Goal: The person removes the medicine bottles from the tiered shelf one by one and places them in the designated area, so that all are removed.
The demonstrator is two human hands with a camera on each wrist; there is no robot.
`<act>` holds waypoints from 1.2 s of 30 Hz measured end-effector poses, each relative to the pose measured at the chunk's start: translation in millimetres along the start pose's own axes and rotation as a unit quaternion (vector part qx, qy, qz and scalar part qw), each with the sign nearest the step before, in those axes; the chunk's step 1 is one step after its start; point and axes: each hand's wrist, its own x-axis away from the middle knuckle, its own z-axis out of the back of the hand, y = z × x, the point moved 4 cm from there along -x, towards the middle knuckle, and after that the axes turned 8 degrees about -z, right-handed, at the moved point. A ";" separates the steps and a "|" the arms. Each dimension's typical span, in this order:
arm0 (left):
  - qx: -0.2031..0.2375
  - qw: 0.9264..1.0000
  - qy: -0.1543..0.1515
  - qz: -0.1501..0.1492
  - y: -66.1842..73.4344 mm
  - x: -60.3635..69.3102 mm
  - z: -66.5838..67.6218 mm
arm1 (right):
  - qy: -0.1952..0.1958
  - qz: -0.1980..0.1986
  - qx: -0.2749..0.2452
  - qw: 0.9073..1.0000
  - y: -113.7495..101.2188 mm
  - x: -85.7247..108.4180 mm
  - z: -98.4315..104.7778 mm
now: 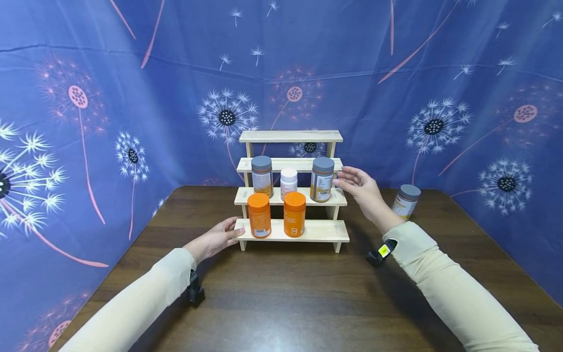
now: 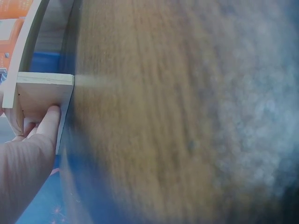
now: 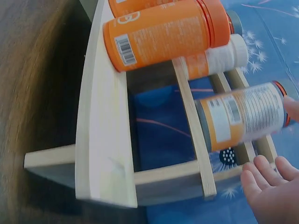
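Observation:
A four-step wooden display stand (image 1: 323, 231) stands on the table. My left hand (image 1: 215, 238) grips the left end of its lowest step, with a finger against the side support in the left wrist view. Two orange jars (image 1: 259, 216) (image 1: 294, 215) stand on that step. On the step above are a grey-lidded bottle (image 1: 262, 178) at left, a small white bottle (image 1: 288, 182) in the middle and another grey-lidded bottle (image 1: 322, 182) at right. Beside this right bottle is my right hand (image 1: 362, 190), its fingers loosely extended and its thumb near the lid.
Another grey-lidded bottle (image 1: 406, 203) stands on the table behind my right forearm, near the back edge. A blue dandelion-print cloth (image 1: 352, 88) hangs behind and along the sides of the brown table (image 1: 281, 298).

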 end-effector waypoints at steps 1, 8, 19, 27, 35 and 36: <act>0.001 1.000 0.001 0.000 0.1 0.1 0.3 | -0.008 -0.004 0.003 1.000 -0.8 -1.0 -4.2; 0.001 1.000 0.004 -0.001 1.6 -0.7 1.0 | -0.049 -0.032 0.014 0.998 -2.8 -7.7 -25.0; 0.000 1.000 0.002 -0.004 0.3 -0.7 2.1 | -0.034 -0.056 0.058 0.996 5.5 -11.7 -35.2; -0.001 1.000 0.004 0.001 -2.9 1.0 2.0 | -0.019 -0.047 0.066 0.997 9.0 -10.3 -37.0; 0.000 1.000 0.000 -0.008 -2.7 0.5 1.1 | -0.008 -0.046 0.062 0.997 13.6 -13.5 -37.0; 0.001 1.000 0.002 -0.008 -2.5 0.3 1.4 | -0.007 -0.044 0.062 0.997 13.4 -13.3 -37.1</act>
